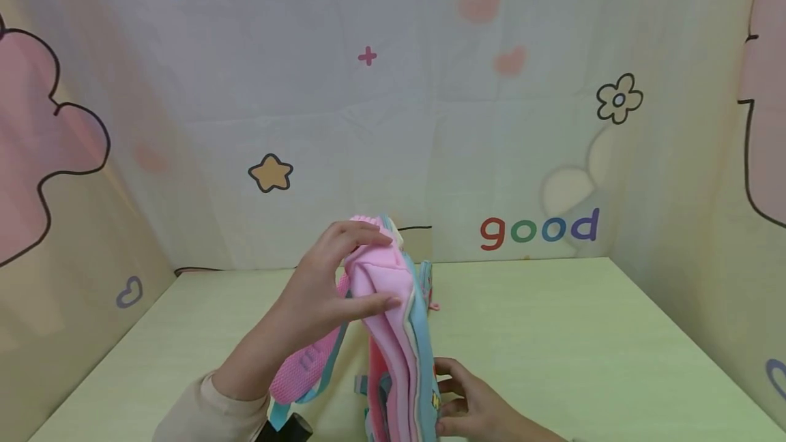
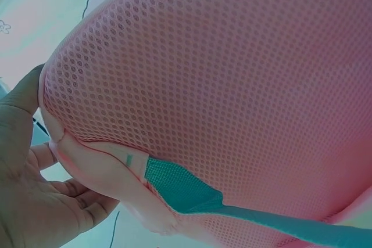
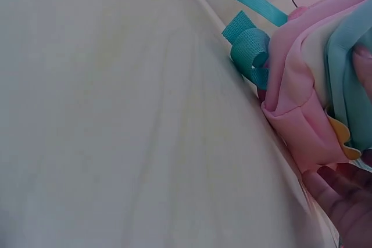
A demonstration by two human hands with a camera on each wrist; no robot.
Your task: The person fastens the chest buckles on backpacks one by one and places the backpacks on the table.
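Left hand [image 1: 313, 295]: pinches upper edge of pink backpack [image 1: 400, 360]
Right hand [image 1: 475, 404]: grips its teal front
Worktop [image 1: 552, 333]: wide to backpack's right, ending at backdrop [image 1: 393, 121]

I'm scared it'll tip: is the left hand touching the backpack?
Touching: the head view shows the left hand gripping the backpack between thumb and fingers.

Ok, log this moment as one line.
left hand: grips backpack near top; right hand: touches blue side; backpack: pink and blue, edge-on in head view; pink strap: left of backpack
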